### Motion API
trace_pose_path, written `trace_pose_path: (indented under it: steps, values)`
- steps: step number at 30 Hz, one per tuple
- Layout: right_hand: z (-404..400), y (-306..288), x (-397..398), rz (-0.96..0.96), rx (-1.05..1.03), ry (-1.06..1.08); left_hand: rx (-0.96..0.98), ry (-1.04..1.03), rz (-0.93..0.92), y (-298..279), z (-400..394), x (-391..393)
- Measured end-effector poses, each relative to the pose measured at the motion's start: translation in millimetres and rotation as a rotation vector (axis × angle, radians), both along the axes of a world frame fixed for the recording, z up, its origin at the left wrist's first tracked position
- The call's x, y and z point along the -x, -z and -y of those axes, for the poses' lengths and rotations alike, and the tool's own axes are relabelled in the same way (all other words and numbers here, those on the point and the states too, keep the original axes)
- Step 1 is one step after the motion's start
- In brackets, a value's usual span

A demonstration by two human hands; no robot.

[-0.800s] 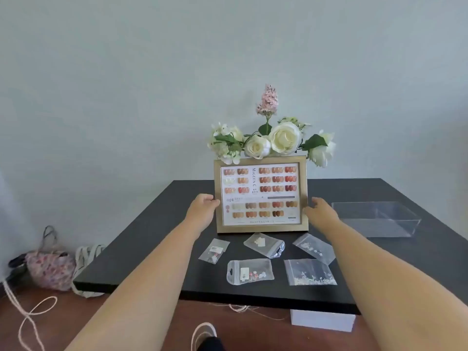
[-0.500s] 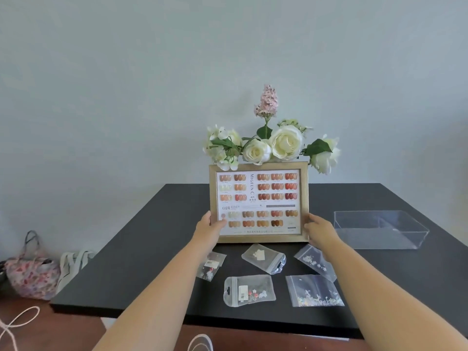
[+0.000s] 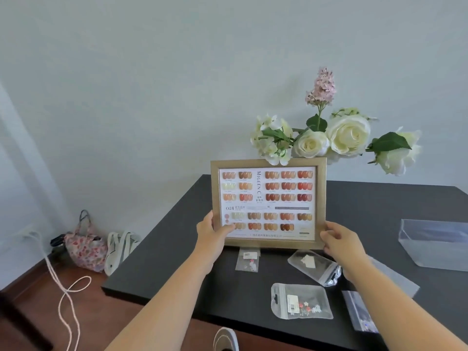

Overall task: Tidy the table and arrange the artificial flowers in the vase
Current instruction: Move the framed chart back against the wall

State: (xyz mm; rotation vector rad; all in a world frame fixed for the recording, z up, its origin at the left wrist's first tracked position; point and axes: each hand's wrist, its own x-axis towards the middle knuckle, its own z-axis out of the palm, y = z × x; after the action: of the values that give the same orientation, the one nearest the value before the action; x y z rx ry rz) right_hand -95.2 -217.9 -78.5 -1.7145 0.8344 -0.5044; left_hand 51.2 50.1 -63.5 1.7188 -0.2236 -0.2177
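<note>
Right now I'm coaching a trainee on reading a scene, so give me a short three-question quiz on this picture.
1. True or false: both hands grip the framed colour chart by its lower corners.
2. Where is the clear plastic box? A) on the floor B) on the table, right of the frame C) behind the flowers
3. Fill in: the tallest bloom, above the white roses, is a ____ flower spike.

Key
1. True: the left hand and the right hand each hold a bottom corner.
2. B: it sits on the dark table, open side up.
3. Pink.
</note>
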Motion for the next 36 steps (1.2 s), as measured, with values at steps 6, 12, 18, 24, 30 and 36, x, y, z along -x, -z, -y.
trace_pose_path:
  steps: [6,12,18,24,30,36]
  values:
    - [-55,-10,-44,0.012,0.009,-0.146,0.072,-0.162,-0.015,3,-65,-20]
    - [-93,-21,-95,0.011,-0.033,-0.226,0.152,-0.321,-0.022,-1,-112,-42]
    - [-92,-13,-139,0.0,-0.102,-0.246,0.196,-0.31,-0.064,1,-129,-81]
    - [-62,-5,-185,0.002,-0.108,-0.222,0.151,-0.284,-0.036,6,-105,-137]
    - [-40,-7,-209,0.053,-0.058,-0.172,0.117,-0.244,0.007,10,-73,-178]
    - [-18,-20,-214,0.103,0.072,-0.173,0.124,-0.183,0.015,13,-45,-207]
